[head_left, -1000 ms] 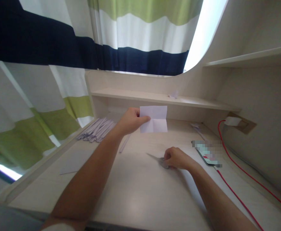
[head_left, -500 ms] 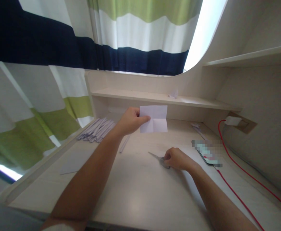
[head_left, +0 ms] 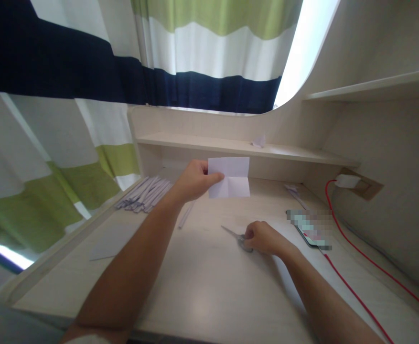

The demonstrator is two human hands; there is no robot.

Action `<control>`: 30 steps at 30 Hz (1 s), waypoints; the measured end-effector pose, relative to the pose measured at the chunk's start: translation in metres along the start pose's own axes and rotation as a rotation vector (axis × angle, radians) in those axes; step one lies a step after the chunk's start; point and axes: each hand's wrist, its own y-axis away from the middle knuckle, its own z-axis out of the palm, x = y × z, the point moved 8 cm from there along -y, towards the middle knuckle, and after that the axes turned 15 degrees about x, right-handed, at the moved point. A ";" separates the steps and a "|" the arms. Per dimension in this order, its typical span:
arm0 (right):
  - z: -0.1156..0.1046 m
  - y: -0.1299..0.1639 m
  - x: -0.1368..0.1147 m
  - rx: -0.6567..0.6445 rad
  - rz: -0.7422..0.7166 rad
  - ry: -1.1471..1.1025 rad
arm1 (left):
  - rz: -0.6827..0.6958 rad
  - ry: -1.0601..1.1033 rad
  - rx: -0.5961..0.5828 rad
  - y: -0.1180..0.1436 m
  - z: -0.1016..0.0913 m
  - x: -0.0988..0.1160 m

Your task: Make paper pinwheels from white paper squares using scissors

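Observation:
A small white sheet of paper (head_left: 236, 179) with crossing fold creases is pinched at its left edge by my left hand (head_left: 197, 180), thumb in front. It is held up above the desk. Lower and to the right, my right hand (head_left: 263, 236) has its fingers closed around the handles of a pair of scissors (head_left: 244, 242). The scissors point up and left, blades together, close to the desk surface. My fingers hide part of the handles.
On the left of the desk (head_left: 202, 277) lie a pile of rolled paper strips (head_left: 146, 193) and a flat white sheet (head_left: 111, 241). A single strip (head_left: 186, 215) lies nearby. To the right are a phone (head_left: 307, 230) and a red cable (head_left: 352, 282). Folded paper (head_left: 258, 142) rests on the shelf.

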 end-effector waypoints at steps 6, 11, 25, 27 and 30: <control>-0.007 -0.001 0.001 0.080 -0.016 -0.115 | -0.003 0.021 0.005 0.000 0.000 0.001; -0.058 -0.006 -0.019 0.320 -0.033 -0.423 | 0.020 0.068 0.008 0.003 0.002 0.007; -0.159 0.019 -0.109 0.963 -0.428 -1.041 | -0.040 0.246 -0.081 0.011 0.020 0.011; -0.163 0.032 -0.112 1.102 -0.520 -0.906 | -0.052 0.267 -0.097 0.012 0.024 0.011; -0.164 0.050 -0.124 1.161 -0.681 -0.758 | -0.098 0.333 -0.136 0.014 0.031 0.012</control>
